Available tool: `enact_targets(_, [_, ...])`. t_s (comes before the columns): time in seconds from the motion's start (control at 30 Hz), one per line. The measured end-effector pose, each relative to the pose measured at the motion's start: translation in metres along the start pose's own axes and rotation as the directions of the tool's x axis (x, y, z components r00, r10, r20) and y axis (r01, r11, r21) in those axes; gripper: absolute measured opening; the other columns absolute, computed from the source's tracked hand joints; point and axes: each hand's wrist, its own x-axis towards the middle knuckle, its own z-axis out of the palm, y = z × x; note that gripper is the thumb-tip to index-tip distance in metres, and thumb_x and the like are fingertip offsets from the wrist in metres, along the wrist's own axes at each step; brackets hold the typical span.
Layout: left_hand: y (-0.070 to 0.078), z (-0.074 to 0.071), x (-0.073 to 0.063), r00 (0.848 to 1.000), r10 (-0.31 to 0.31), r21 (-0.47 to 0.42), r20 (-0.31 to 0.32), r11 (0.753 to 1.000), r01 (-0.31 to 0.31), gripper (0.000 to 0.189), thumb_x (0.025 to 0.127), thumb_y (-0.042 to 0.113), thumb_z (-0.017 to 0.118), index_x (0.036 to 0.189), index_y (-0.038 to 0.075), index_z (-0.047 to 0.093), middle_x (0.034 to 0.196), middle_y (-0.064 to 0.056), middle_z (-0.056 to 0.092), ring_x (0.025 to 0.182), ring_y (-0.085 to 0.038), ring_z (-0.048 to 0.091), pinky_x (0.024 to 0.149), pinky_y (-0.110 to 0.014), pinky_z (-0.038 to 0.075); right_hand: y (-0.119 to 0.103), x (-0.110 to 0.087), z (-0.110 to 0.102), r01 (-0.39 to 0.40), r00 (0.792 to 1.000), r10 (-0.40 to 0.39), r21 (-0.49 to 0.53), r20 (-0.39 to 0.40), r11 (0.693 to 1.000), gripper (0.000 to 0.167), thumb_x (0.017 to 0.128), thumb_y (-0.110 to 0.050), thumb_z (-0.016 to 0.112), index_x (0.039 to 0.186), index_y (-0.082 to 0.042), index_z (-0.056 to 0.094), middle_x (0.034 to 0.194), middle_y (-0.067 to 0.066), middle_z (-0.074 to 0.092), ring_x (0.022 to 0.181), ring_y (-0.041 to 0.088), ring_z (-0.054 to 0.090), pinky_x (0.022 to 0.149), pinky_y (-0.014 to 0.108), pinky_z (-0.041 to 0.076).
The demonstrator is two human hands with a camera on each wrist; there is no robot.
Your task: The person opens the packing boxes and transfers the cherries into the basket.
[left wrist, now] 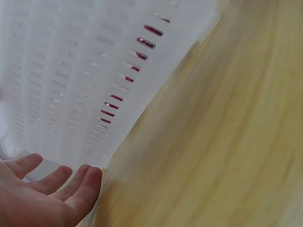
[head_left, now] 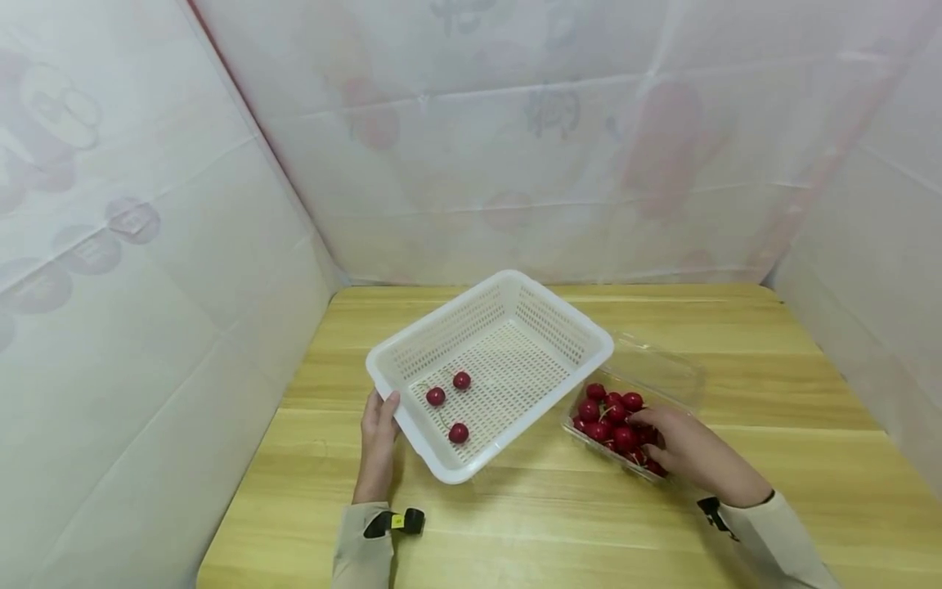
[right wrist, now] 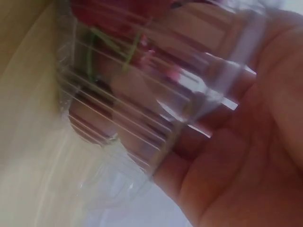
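A white plastic basket (head_left: 508,368) with slotted walls holds three red cherries (head_left: 436,397). My left hand (head_left: 379,442) grips its left rim, thumb over the edge and fingers outside. In the left wrist view those fingers (left wrist: 87,189) lie along the slotted wall, and red shows through the slots. To the right, my right hand (head_left: 684,450) reaches into a clear plastic box (head_left: 599,448) of cherries (head_left: 614,413). Its fingertips are among the fruit; I cannot tell whether they pinch a cherry. Seen through the box's ribbed wall in the right wrist view are fingers and green stems (right wrist: 111,42).
The box's clear lid (head_left: 658,372) lies folded back behind it, partly behind the basket's right corner. Both stand on a wooden table (head_left: 530,540). White printed sheets (head_left: 515,164) rise along the back and both sides.
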Motion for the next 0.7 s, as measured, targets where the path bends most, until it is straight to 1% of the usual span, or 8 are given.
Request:
enact_targets(0.13, [-0.001, 0.0, 0.0, 1.0, 0.004, 0.005, 0.001, 1.0, -0.004, 0.056, 0.11, 0.044, 0.047, 0.161, 0.026, 0.034, 0.15, -0.017, 0.054, 0.127, -0.034, 0.065, 0.1, -0.03, 0.059, -0.003, -0.001, 0.004, -0.034, 0.998, 0.032, -0.029, -0.059, 0.999, 0.032, 0.079, 0.004, 0.078, 0.109, -0.007, 0.073, 0.104, 0.004, 0.074, 0.096, 0.022, 0.07, 0.078, 0.041, 0.061])
enact_targets(0.23, [-0.001, 0.001, 0.001, 1.0, 0.01, -0.003, 0.001, 1.0, -0.01, 0.056, 0.109, 0.044, 0.048, 0.161, 0.026, 0.034, 0.15, -0.018, 0.054, 0.127, -0.035, 0.065, 0.099, -0.029, 0.06, -0.004, 0.0, 0.006, -0.041, 0.994, 0.035, -0.055, -0.104, 0.998, 0.031, 0.078, 0.004, 0.08, 0.106, -0.007, 0.072, 0.101, 0.004, 0.073, 0.094, 0.022, 0.07, 0.078, 0.044, 0.061])
enact_targets(0.37, [-0.001, 0.003, 0.001, 1.0, 0.005, -0.008, -0.004, 1.0, -0.005, 0.056, 0.109, 0.043, 0.048, 0.161, 0.025, 0.034, 0.151, -0.019, 0.053, 0.128, -0.035, 0.064, 0.099, -0.027, 0.059, -0.004, -0.002, 0.009, -0.013, 0.991, -0.001, -0.102, -0.137, 0.995, 0.03, 0.079, 0.002, 0.081, 0.105, -0.007, 0.071, 0.099, 0.004, 0.072, 0.092, 0.022, 0.069, 0.078, 0.044, 0.06])
enact_targets(0.47, [-0.001, 0.003, 0.0, 1.0, 0.002, -0.002, -0.009, 1.0, -0.002, 0.056, 0.11, 0.042, 0.048, 0.161, 0.025, 0.034, 0.151, -0.019, 0.053, 0.128, -0.035, 0.064, 0.1, -0.026, 0.059, -0.003, -0.005, 0.008, 0.003, 0.988, -0.021, -0.115, -0.153, 0.993, 0.027, 0.083, -0.001, 0.08, 0.108, -0.006, 0.071, 0.101, 0.005, 0.072, 0.094, 0.023, 0.069, 0.078, 0.044, 0.061])
enact_targets(0.57, [-0.001, 0.002, 0.0, 1.0, 0.004, 0.003, -0.012, 1.0, -0.004, 0.057, 0.109, 0.042, 0.048, 0.161, 0.024, 0.034, 0.15, -0.018, 0.054, 0.129, -0.035, 0.063, 0.1, -0.025, 0.058, -0.004, -0.008, 0.006, -0.003, 0.986, -0.013, -0.097, -0.167, 0.995, 0.023, 0.089, -0.003, 0.076, 0.112, -0.005, 0.071, 0.105, 0.006, 0.071, 0.094, 0.021, 0.068, 0.075, 0.041, 0.061])
enact_targets(0.63, [-0.001, 0.001, 0.001, 1.0, 0.01, 0.001, -0.016, 1.0, -0.01, 0.057, 0.109, 0.042, 0.049, 0.161, 0.023, 0.034, 0.149, -0.018, 0.055, 0.129, -0.036, 0.063, 0.1, -0.025, 0.058, -0.005, -0.01, 0.003, -0.004, 0.983, -0.008, -0.066, -0.185, 0.998, 0.023, 0.092, -0.003, 0.073, 0.115, -0.002, 0.07, 0.107, 0.008, 0.068, 0.089, 0.015, 0.066, 0.07, 0.034, 0.059])
enact_targets(0.7, [-0.001, 0.001, 0.001, 1.0, 0.015, 0.008, -0.018, 1.0, -0.014, 0.058, 0.109, 0.043, 0.049, 0.161, 0.022, 0.034, 0.149, -0.018, 0.055, 0.128, -0.035, 0.064, 0.1, -0.024, 0.058, -0.005, -0.01, 0.0, 0.013, 0.976, -0.021, -0.042, -0.216, 0.999, 0.023, 0.094, -0.001, 0.071, 0.117, 0.001, 0.07, 0.107, 0.009, 0.065, 0.084, 0.007, 0.06, 0.065, 0.027, 0.055])
